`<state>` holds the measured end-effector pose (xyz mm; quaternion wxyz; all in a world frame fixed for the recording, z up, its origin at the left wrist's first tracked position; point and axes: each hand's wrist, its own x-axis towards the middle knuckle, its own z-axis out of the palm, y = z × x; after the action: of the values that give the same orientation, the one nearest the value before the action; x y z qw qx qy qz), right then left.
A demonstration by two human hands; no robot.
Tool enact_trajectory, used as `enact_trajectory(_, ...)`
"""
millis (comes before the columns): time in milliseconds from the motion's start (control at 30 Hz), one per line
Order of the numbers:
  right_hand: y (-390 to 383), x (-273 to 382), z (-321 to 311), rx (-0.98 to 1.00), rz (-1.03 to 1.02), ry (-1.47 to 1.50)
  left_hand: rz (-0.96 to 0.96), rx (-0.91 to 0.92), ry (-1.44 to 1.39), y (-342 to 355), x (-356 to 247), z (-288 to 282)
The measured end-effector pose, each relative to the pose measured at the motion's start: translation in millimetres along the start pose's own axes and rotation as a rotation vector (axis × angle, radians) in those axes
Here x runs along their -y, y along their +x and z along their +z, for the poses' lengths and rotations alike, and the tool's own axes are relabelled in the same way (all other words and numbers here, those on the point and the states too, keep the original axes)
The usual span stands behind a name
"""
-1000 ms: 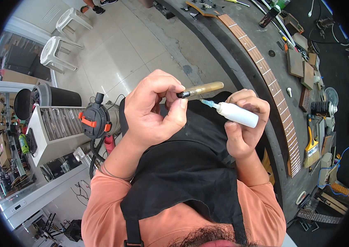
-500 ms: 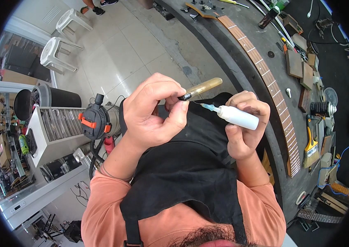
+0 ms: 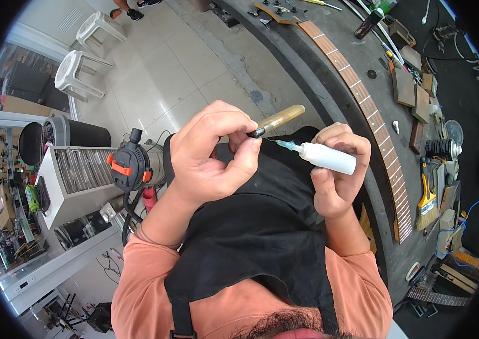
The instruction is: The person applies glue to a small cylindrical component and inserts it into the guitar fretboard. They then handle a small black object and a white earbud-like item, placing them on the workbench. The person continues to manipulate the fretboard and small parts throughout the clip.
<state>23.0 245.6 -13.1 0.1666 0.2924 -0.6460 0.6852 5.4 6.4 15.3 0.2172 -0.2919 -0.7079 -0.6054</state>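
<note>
From head height, the left hand (image 3: 214, 152), right hand (image 3: 338, 169) and black apron (image 3: 251, 231) are viewed steeply downward at close range through one fisheye lens, with the workbench (image 3: 358, 56) bent along the right.

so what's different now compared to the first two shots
The amber tube has tilted: its rounded end has swung up the picture, away from the person, mostly since the first shot. The left hand still pinches its dark end. Nothing was taken up or let go: the right hand still holds the white bottle, and the fretted neck lies as before.
</note>
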Motion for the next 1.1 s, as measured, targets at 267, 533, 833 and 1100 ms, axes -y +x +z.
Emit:
enact_trajectory(267,-2.0,-0.4,-0.2,-0.043,0.041,0.007,-0.081,0.014,-0.042,-5.7,4.6,0.9)
enact_trajectory(533,-2.0,-2.0,0.0,-0.057,0.050,0.000,-0.162,0.027,-0.062,-7.3,4.9,1.2)
enact_trajectory(833,-2.2,-1.7,0.4,-0.059,0.090,0.003,-0.220,0.036,-0.074,-6.6,2.9,2.9)
enact_trajectory(1100,-2.6,-0.6,-1.4,-0.062,0.115,-0.018,-0.242,0.051,-0.084,-7.5,4.1,2.3)
